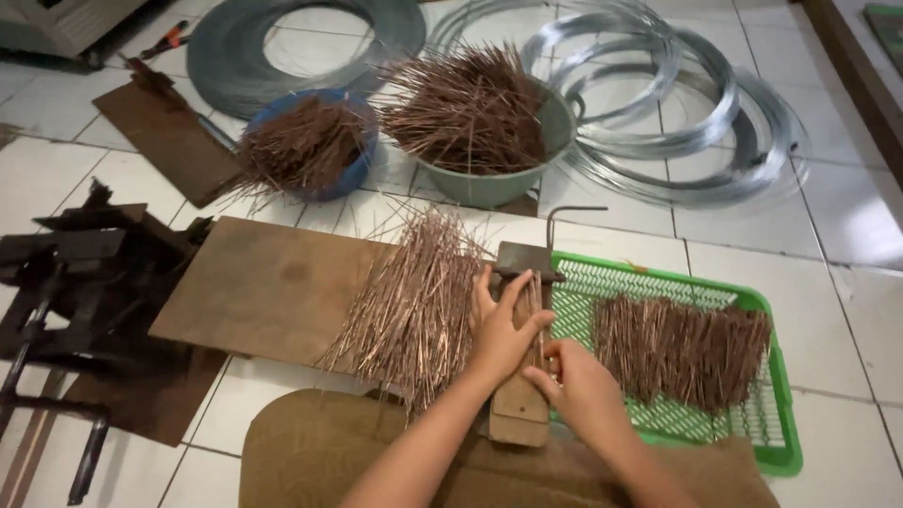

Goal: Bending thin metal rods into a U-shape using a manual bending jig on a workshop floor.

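Observation:
My left hand (503, 329) lies flat on a narrow wooden block jig (518, 409), pressing a few thin copper-coloured wire rods against it. My right hand (578, 381) pinches the rods' near ends at the block's right side. To the left, a loose heap of copper rods (414, 301) fans out over a brown board (268, 287). On the right sits a green plastic tray (767, 423) holding a bundle of bent copper rods (682, 348). A metal lever (564, 221) rises behind the block.
A blue bowl (353, 174) and a grey-green basin (499, 188) are both full of copper rods. Behind them lie coils of silver wire (677, 113) and a dark steel strip coil (310, 42). Dark metal tools (66, 301) sit at left. Burlap (310, 452) covers my lap.

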